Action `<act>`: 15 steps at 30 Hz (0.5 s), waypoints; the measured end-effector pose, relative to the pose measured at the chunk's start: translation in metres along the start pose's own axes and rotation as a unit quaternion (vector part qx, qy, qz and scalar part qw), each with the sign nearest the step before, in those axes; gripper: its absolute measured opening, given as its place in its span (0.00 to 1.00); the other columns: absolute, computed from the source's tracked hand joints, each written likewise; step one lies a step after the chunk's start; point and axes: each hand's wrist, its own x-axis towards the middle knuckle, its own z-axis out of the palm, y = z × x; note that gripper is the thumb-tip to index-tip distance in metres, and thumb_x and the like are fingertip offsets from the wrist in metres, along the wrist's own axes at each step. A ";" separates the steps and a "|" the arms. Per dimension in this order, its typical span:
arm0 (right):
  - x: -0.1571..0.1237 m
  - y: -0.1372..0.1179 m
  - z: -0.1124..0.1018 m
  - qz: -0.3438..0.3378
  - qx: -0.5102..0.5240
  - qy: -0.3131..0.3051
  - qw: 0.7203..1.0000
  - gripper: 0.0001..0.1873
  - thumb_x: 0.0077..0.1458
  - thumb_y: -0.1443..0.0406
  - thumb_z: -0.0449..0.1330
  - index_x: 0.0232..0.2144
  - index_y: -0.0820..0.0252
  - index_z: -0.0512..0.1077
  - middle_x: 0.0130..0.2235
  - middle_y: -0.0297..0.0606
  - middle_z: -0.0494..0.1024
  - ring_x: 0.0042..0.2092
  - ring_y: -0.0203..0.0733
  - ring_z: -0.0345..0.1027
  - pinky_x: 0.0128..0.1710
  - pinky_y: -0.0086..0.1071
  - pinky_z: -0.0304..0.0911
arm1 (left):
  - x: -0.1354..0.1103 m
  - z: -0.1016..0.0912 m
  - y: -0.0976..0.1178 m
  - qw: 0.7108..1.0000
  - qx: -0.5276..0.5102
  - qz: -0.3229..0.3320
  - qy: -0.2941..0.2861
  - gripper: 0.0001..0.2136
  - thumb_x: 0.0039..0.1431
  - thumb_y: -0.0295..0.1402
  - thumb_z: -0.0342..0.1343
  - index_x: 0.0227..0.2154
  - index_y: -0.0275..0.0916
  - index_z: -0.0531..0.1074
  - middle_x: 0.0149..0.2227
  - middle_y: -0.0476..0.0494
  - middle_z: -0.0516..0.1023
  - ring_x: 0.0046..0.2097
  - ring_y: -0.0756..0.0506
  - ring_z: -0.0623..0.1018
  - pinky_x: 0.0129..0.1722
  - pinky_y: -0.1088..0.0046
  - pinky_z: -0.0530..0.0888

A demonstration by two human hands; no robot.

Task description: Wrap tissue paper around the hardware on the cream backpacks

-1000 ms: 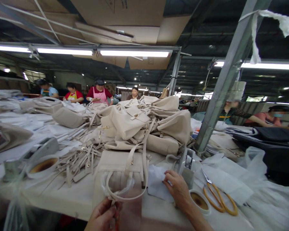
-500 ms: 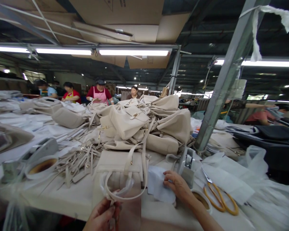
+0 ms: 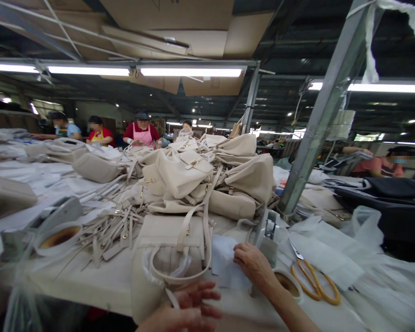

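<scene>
A beige handbag (image 3: 162,235) lies at the table's front edge, its looped handle toward me and clear plastic film around the handle. My left hand (image 3: 190,304) is just below the handle, fingers spread and slightly blurred. A pale strap end (image 3: 172,299) shows beside its thumb side; I see no grip on it. To the right of the bag, my right hand (image 3: 254,265) has its fingers bent together on the edge of a thin white sheet (image 3: 223,253). The fingertips are partly hidden behind the hand.
A large heap of beige bags (image 3: 193,175) rises behind. Loose straps (image 3: 114,235) lie left. Tape dispensers stand left (image 3: 57,221) and right (image 3: 268,237). Yellow-handled scissors (image 3: 313,276) and plastic film (image 3: 394,276) lie right. A metal post (image 3: 318,124) stands beyond; several co-workers sit around.
My left hand has let go of the handle's near end and moved right, its fingers spreading. The bag's near side has shifted. My right hand stays at the white sheet.
</scene>
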 end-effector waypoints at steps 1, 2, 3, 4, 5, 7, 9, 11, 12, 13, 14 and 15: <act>-0.001 0.000 0.000 -0.001 0.001 0.001 1.000 0.08 0.60 0.70 0.57 0.33 0.60 0.78 0.43 0.43 0.81 0.46 0.50 0.72 0.48 0.39 0.63 | 0.010 0.007 0.000 1.000 -0.005 0.018 0.010 0.29 0.41 0.42 0.73 0.49 0.43 0.78 0.54 0.36 0.77 0.56 0.34 0.74 0.54 0.60 0.70; -0.001 0.001 0.000 -0.001 0.002 0.003 1.000 0.09 0.61 0.70 0.57 0.33 0.60 0.78 0.43 0.42 0.81 0.46 0.49 0.72 0.48 0.38 0.64 | 0.022 0.013 -0.002 0.999 -0.011 0.043 0.024 0.28 0.42 0.44 0.72 0.48 0.42 0.79 0.56 0.36 0.75 0.59 0.34 0.72 0.56 0.60 0.68; -0.002 0.001 0.000 0.001 0.003 0.005 1.000 0.09 0.61 0.69 0.57 0.33 0.59 0.77 0.43 0.41 0.81 0.46 0.48 0.72 0.47 0.37 0.64 | 0.033 0.017 -0.006 0.997 -0.018 0.061 0.032 0.28 0.42 0.47 0.72 0.47 0.41 0.79 0.56 0.36 0.75 0.60 0.34 0.70 0.57 0.60 0.67; -0.003 0.002 0.000 0.002 0.005 0.007 1.000 0.09 0.61 0.69 0.57 0.33 0.59 0.77 0.43 0.41 0.81 0.46 0.48 0.72 0.47 0.37 0.64 | 0.045 0.020 -0.011 0.996 -0.026 0.077 0.041 0.28 0.43 0.48 0.71 0.46 0.40 0.79 0.55 0.35 0.75 0.61 0.33 0.69 0.57 0.61 0.66; -0.004 0.003 0.001 0.004 0.006 0.007 1.000 0.09 0.61 0.70 0.57 0.32 0.59 0.77 0.42 0.41 0.81 0.46 0.47 0.72 0.47 0.37 0.64 | 0.055 0.021 -0.017 0.994 -0.032 0.087 0.050 0.27 0.44 0.50 0.70 0.46 0.40 0.79 0.55 0.35 0.75 0.61 0.34 0.69 0.57 0.62 0.66; -0.005 0.005 0.003 0.006 0.009 0.008 1.000 0.10 0.61 0.70 0.56 0.32 0.59 0.77 0.43 0.41 0.81 0.46 0.47 0.72 0.47 0.37 0.64 | 0.073 0.022 -0.029 0.993 -0.026 0.091 0.072 0.26 0.48 0.54 0.66 0.45 0.41 0.79 0.51 0.36 0.77 0.59 0.35 0.70 0.54 0.64 0.67; -0.006 0.007 0.004 0.007 0.010 0.008 1.000 0.10 0.61 0.70 0.56 0.32 0.59 0.77 0.42 0.40 0.81 0.46 0.47 0.72 0.48 0.37 0.64 | 0.084 0.020 -0.041 0.989 0.002 0.103 0.101 0.26 0.50 0.58 0.61 0.43 0.43 0.79 0.46 0.37 0.78 0.53 0.36 0.72 0.47 0.66 0.69; -0.007 0.009 0.006 0.008 0.012 0.006 1.000 0.10 0.61 0.70 0.56 0.32 0.59 0.77 0.42 0.40 0.81 0.45 0.47 0.72 0.47 0.37 0.64 | 0.090 0.018 -0.049 0.985 0.030 0.118 0.122 0.28 0.49 0.61 0.59 0.43 0.44 0.78 0.41 0.38 0.78 0.46 0.38 0.74 0.39 0.67 0.68; -0.008 0.010 0.006 0.008 0.013 0.006 1.000 0.10 0.61 0.70 0.56 0.32 0.58 0.77 0.42 0.40 0.81 0.45 0.47 0.72 0.47 0.37 0.64 | 0.092 0.017 -0.052 0.983 0.037 0.126 0.129 0.29 0.49 0.62 0.58 0.44 0.43 0.78 0.39 0.39 0.78 0.42 0.40 0.74 0.36 0.67 0.67; -0.008 0.011 0.007 0.008 0.014 0.005 1.000 0.10 0.61 0.70 0.56 0.32 0.58 0.77 0.42 0.40 0.80 0.45 0.47 0.72 0.46 0.37 0.63 | 0.094 0.016 -0.054 0.981 0.040 0.133 0.135 0.30 0.49 0.63 0.58 0.44 0.43 0.77 0.37 0.39 0.78 0.39 0.41 0.73 0.34 0.68 0.66; -0.008 0.011 0.007 0.008 0.015 0.005 1.000 0.10 0.61 0.70 0.56 0.32 0.58 0.77 0.42 0.40 0.80 0.45 0.47 0.71 0.46 0.37 0.63 | 0.095 0.015 -0.056 0.980 0.038 0.138 0.140 0.31 0.48 0.63 0.58 0.44 0.42 0.77 0.36 0.40 0.77 0.36 0.42 0.72 0.32 0.68 0.64; -0.008 0.012 0.008 0.008 0.015 0.005 1.000 0.10 0.61 0.70 0.56 0.32 0.58 0.77 0.42 0.40 0.80 0.45 0.47 0.71 0.46 0.37 0.63 | 0.097 0.014 -0.057 0.979 0.035 0.139 0.144 0.32 0.48 0.64 0.58 0.44 0.42 0.77 0.35 0.40 0.77 0.34 0.43 0.72 0.31 0.68 0.64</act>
